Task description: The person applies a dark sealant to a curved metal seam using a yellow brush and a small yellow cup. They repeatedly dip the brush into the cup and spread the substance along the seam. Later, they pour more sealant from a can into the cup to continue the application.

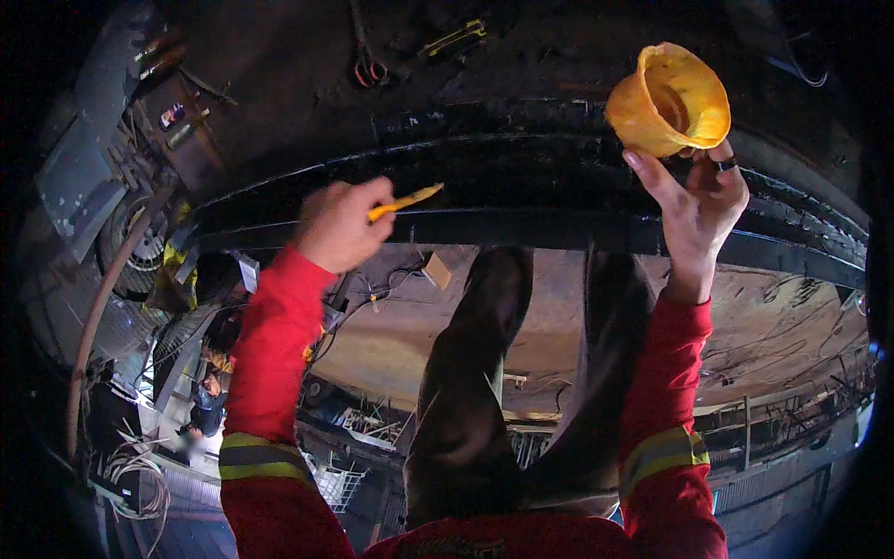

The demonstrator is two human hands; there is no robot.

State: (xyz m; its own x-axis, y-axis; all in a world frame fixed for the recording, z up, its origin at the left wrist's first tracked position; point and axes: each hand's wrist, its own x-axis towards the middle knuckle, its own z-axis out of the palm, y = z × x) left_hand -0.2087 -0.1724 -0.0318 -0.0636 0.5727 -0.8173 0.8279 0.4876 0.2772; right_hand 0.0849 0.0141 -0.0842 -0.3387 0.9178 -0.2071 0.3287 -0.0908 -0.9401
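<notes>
On the right, the right hand [700, 207] pinches a yellow cup [641, 119] low, likely keeping its mouth clear; the left hand [343, 224] clasps a slim yellow tool [408, 201]

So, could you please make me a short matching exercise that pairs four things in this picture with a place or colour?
1. yellow cup
2. orange-handled tool
3. sleeves
4. red-handled tool

A. red with banded stripes
B. in the left hand
C. near the top edge, left of centre
D. in the right hand

Pairs: 1-D, 2-B, 3-A, 4-C
</notes>
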